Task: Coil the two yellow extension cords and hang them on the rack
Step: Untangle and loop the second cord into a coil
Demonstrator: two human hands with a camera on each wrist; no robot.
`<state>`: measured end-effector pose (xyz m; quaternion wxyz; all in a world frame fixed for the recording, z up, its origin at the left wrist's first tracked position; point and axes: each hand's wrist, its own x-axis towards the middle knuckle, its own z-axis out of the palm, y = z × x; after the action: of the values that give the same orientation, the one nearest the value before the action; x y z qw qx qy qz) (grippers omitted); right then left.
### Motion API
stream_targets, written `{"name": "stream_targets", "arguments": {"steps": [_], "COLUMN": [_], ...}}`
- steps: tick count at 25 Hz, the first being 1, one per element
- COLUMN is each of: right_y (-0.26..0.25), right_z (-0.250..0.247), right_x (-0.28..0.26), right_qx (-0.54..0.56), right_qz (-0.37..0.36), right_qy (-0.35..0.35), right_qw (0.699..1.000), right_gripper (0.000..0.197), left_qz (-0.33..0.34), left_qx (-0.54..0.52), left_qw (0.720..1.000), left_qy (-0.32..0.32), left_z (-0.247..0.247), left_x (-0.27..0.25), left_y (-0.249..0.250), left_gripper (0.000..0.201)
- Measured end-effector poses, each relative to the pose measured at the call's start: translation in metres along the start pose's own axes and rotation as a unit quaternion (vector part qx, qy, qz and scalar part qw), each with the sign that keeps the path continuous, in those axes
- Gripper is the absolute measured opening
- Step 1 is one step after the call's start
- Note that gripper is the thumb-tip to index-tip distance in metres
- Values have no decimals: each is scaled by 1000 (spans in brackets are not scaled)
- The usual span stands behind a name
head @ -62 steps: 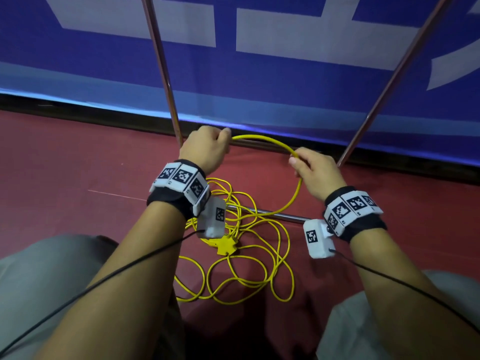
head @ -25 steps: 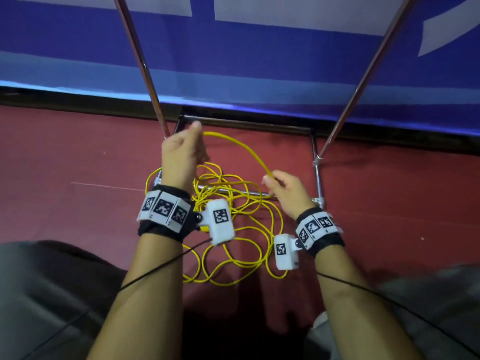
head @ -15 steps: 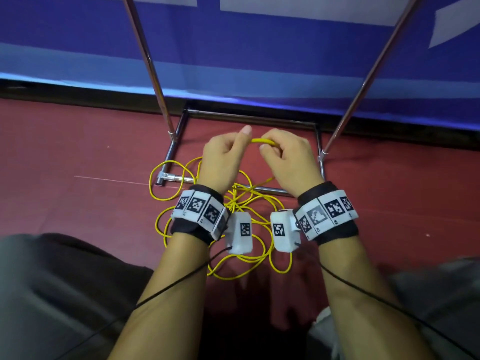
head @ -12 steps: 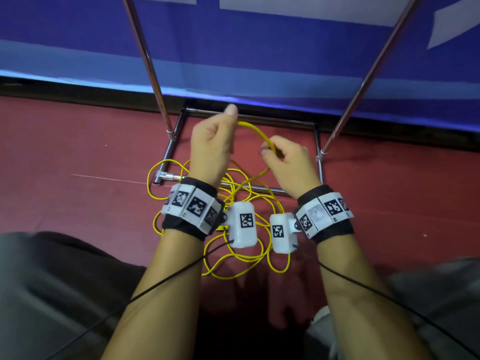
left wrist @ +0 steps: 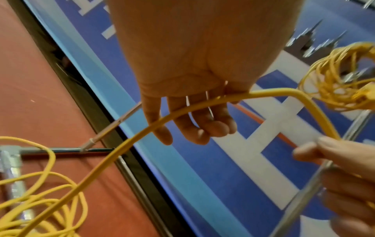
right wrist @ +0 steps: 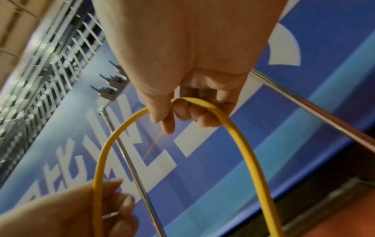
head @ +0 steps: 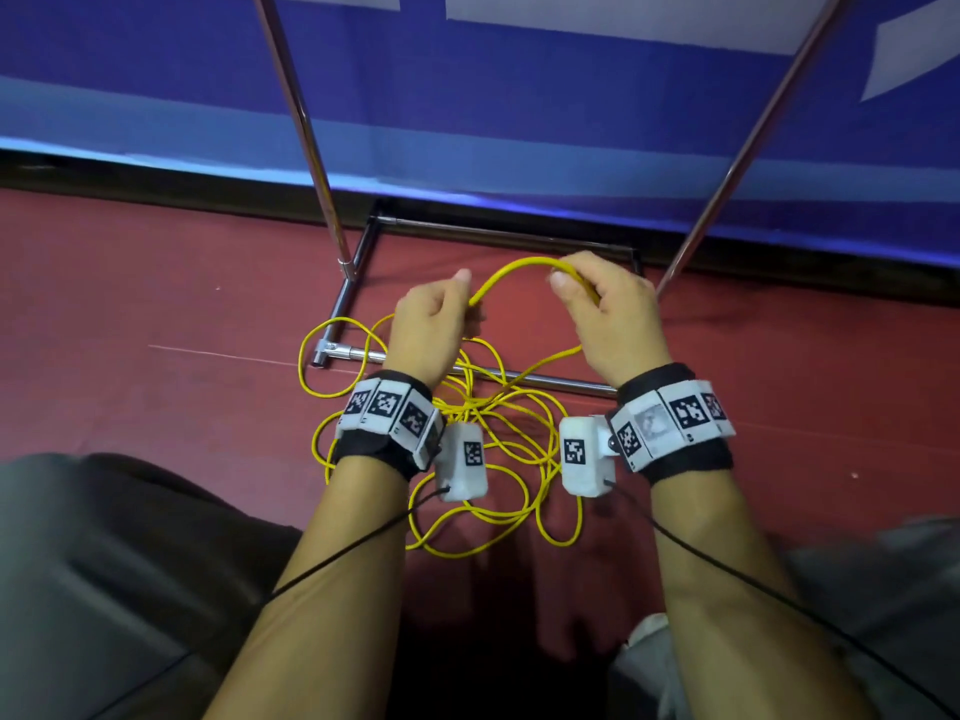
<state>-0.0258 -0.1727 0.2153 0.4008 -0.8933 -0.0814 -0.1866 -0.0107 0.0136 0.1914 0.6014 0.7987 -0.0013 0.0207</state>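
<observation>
A thin yellow extension cord arcs between my two hands, above a loose tangle of the same cord on the red floor. My left hand holds one end of the arc between thumb and curled fingers. To its right, the other hand pinches the cord where it bends over its curled fingers. The tangle lies across the front bar of the chrome rack. In the left wrist view a second yellow cord, coiled, hangs at the upper right.
The rack's two slanted uprights rise on either side of my hands, with a rear base bar by the blue banner wall. My grey-trousered knees flank the tangle. Black sensor wires run along both forearms.
My hands, close together half a second ago, have drawn apart. The right hand moved right and up, the left dropped a little, and the arc of cord between them has grown longer.
</observation>
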Motion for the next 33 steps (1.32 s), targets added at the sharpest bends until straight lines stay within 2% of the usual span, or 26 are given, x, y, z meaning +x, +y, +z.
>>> {"name": "stream_targets", "arguments": {"steps": [3,5,7,11,13,15,17,20,24,26,29,31,33], "right_y": [-21,-25,-15,23,28,21,6,-21,-31,-17,19,40,46], "right_z": [-2,3,13,35,30,11,-11,-21,-6,5,26,34,32], "right_x": [1,1,-4,-29,-30,-18,-3,2,-2,-6,-23,-35,-38], "right_qx": [-25,-1,36,67,76,75,48,5,-5,7,16,-5,-26], "right_qz": [-44,-38,2,129,154,123,53,-28,-64,-27,81,141,154], "right_qy": [-10,1,-21,-111,-65,24,62,39,-13,-30,-88,-121,-94], "right_qw": [999,999,999,983,983,989,995,999,998,999,993,983,983], "right_gripper": [14,14,15,19,28,28,23,18,15,12,10,23,36], "left_qz": [89,124,148,167,142,95,44,33,112,157,193,173,112], "left_qx": [-30,-32,-51,-81,-68,-30,29,55,45,16,-64,-42,35], "left_qw": [995,992,988,977,978,986,993,997,992,987,973,972,981], "left_qy": [-21,-13,17,102,133,135,104,41,-20,14,108,152,155], "left_z": [11,9,0,-22,-33,-42,-45,-28,-4,-3,-19,-38,-51], "left_x": [-7,-11,-11,-10,-3,7,12,6,-7,-12,-9,2,11], "left_y": [34,49,57,62,50,33,24,30,46,53,64,52,31], "left_gripper": [59,63,64,61,60,49,40,50,60,61,59,56,53]}}
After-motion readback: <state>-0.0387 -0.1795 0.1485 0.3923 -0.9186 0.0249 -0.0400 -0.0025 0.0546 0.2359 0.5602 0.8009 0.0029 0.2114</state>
